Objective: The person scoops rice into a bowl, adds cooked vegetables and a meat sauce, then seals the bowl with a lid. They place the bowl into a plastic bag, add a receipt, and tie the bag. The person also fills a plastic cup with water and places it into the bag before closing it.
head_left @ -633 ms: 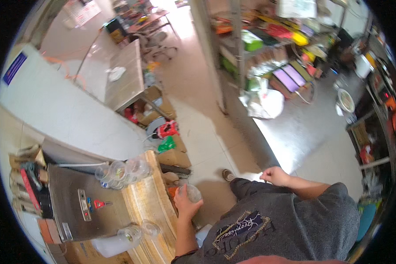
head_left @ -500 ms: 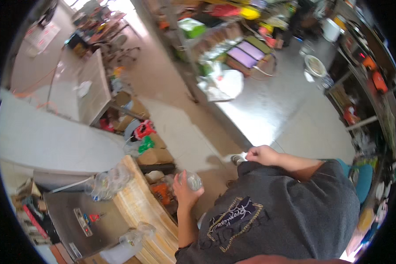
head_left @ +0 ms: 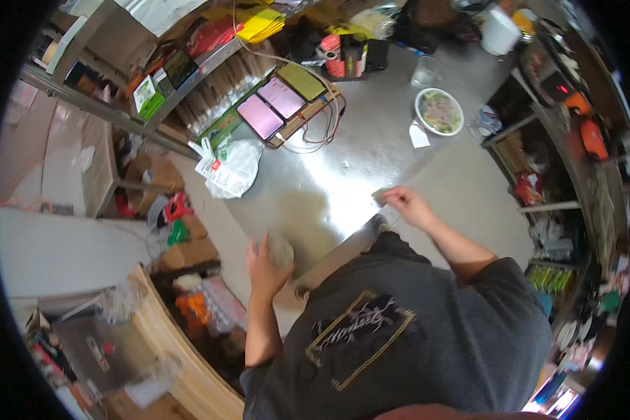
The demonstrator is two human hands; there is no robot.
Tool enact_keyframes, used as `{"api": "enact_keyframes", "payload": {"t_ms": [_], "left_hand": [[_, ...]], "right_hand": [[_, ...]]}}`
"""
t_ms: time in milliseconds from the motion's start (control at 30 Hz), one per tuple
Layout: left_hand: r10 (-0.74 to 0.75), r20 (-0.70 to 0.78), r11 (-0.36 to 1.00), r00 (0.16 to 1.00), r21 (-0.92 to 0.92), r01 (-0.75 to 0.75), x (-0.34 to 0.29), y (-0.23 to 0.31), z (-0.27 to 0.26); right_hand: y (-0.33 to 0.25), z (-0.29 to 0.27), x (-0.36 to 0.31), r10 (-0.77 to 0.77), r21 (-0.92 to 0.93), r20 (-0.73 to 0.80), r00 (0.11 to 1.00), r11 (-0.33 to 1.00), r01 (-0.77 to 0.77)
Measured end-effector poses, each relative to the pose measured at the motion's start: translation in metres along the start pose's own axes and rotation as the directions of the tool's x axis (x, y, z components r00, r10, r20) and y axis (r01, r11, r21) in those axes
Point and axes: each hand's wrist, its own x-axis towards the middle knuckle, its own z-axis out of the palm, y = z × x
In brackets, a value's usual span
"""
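My left hand [head_left: 264, 271] grips a clear round cup [head_left: 281, 250], blurred by motion, near the left end of a shiny metal table [head_left: 371, 164]. By the table's front edge, my right hand [head_left: 409, 205] has its fingers pinched. A small greyish bit shows at its fingertips, too blurred to name. Across the table sits a white bowl [head_left: 439, 112] of greens under a clear cover, with a clear cup [head_left: 425, 71] behind it. To the left lie a white plastic bag [head_left: 232, 169] and two phones with lit pink screens [head_left: 260, 117].
A metal shelf [head_left: 178, 87] with packets stands at the back left. Thin cables [head_left: 329, 129] trail beside the phones. A white tub [head_left: 500, 31] stands far right, and a loaded rack [head_left: 574, 150] lines the right side. A wooden-edged counter [head_left: 164, 329] is lower left.
My view has swung left to right, bringing the metal table in front of me. My left hand still holds the cup, now closer to the table; my right hand has reached forward to its edge.
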Motion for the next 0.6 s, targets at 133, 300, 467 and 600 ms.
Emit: {"api": "enact_keyframes", "payload": {"t_ms": [133,300,467,600], "left_hand": [[-0.137,-0.035,0.991,0.990,-0.007,0.137,0.041,0.055,0.022],[-0.303,-0.070,0.951,0.950,0.042,0.306,0.072,0.082,0.030],[-0.336,-0.093,0.941,0.937,0.021,0.339,0.092,0.078,0.031],[-0.348,-0.084,0.931,0.934,0.086,0.355,0.106,0.071,0.026]], "right_hand": [[0.025,-0.082,0.046,0.062,0.057,0.076,0.995,0.996,-0.066],[0.012,-0.090,0.105,0.062,0.093,0.193,0.979,0.992,-0.081],[-0.038,-0.049,0.148,-0.231,-0.025,0.261,0.937,0.969,0.246],[-0.083,-0.002,0.202,-0.512,-0.229,0.327,0.794,0.772,0.592]]}}
